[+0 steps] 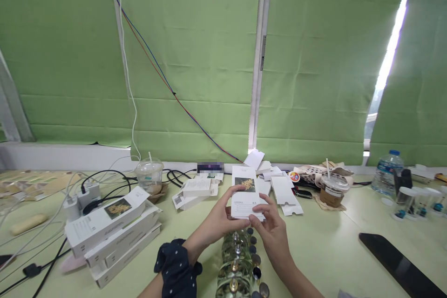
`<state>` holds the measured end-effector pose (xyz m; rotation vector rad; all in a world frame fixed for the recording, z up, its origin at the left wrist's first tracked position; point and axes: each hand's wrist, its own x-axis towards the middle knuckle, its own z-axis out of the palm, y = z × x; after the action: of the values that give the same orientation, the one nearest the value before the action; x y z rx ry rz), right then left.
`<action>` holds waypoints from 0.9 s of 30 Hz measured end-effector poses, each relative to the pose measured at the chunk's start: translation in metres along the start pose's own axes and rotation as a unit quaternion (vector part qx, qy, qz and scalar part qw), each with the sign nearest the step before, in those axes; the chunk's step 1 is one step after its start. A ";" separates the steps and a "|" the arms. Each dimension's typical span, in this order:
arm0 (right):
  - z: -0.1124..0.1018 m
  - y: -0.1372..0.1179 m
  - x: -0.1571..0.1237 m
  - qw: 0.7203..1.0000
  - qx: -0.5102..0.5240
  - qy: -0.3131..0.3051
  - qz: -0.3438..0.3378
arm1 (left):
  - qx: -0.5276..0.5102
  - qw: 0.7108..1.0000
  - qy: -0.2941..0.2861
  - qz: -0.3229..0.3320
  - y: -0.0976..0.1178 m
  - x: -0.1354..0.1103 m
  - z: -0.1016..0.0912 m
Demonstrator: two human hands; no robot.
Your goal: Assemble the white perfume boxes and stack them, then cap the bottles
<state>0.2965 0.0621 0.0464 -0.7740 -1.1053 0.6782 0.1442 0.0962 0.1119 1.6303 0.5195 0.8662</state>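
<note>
Both hands [244,221] pinch white box [245,193], fingers curled.

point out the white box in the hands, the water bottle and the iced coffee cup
white box [245,195]: head view, on its front face below the flower picture
water bottle [385,170]: head view, on its clear body
iced coffee cup [332,191]: head view, on its side wall

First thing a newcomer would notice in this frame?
Both hands, the left hand and right hand, hold a white box with a flower picture at centre, above a row of glass bottles at the bottom edge. A stack of similar boxes sits at left, and green blinds fill the whole background.
</note>
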 end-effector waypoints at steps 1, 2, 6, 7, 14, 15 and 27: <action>0.000 0.001 0.000 1.000 0.000 0.003 0.000 | -0.005 1.000 -0.002 -0.004 -0.002 0.000 0.000; 0.001 0.002 0.000 1.000 0.000 0.006 0.001 | -0.009 1.000 0.000 -0.006 -0.004 0.000 0.000; -0.001 0.002 0.001 1.000 0.008 -0.004 0.006 | -0.004 1.000 0.009 0.006 -0.008 0.002 -0.001; -0.002 0.000 0.002 1.000 0.015 -0.019 0.008 | -0.004 1.000 0.009 0.006 -0.007 0.002 -0.002; -0.009 -0.011 0.008 0.994 0.012 -0.111 0.020 | 0.041 0.999 0.001 0.009 0.007 -0.004 -0.005; -0.010 -0.010 0.008 0.995 0.003 -0.102 0.014 | 0.048 0.999 0.000 0.009 0.008 -0.005 -0.004; -0.009 -0.003 0.004 0.997 -0.048 -0.038 -0.040 | 0.181 0.981 0.030 0.068 -0.002 -0.004 0.000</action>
<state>0.3062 0.0615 0.0488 -0.7871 -1.2387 0.5945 0.1417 0.0939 0.1093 1.9938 0.6413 0.9655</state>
